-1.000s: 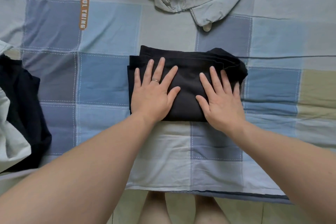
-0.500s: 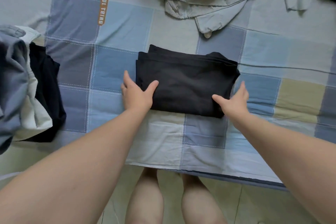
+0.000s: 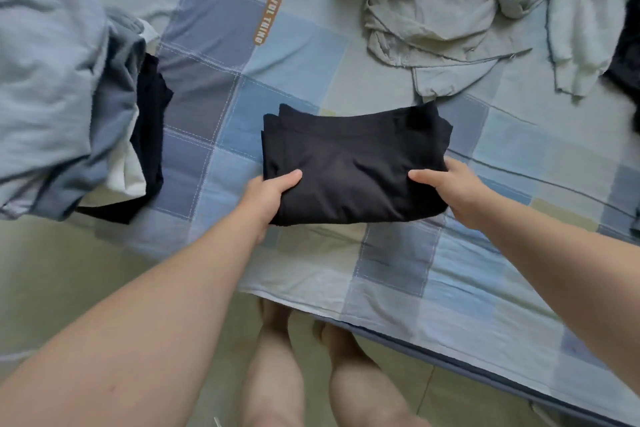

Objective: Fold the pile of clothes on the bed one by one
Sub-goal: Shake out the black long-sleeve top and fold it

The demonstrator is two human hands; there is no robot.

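Note:
A folded black garment (image 3: pixel 349 163) is in the middle of the view, held just above the checked bed sheet (image 3: pixel 298 48). My left hand (image 3: pixel 268 196) grips its near left corner, thumb on top and fingers underneath. My right hand (image 3: pixel 450 189) grips its near right corner the same way. At the far right lies a loose pile of pale grey-green clothes (image 3: pixel 446 7). At the left sits a stack of folded clothes (image 3: pixel 69 97) in grey-blue, white and black.
The bed's near edge (image 3: pixel 398 326) runs diagonally from the lower middle to the lower right, with tiled floor (image 3: pixel 69 270) and my bare legs (image 3: pixel 277 374) below it. A dark garment (image 3: pixel 627 55) shows at the right edge.
My hands went from pressing flat on the black garment to sliding to its near corners and gripping them. The garment has come up off the sheet, and my view has swung left.

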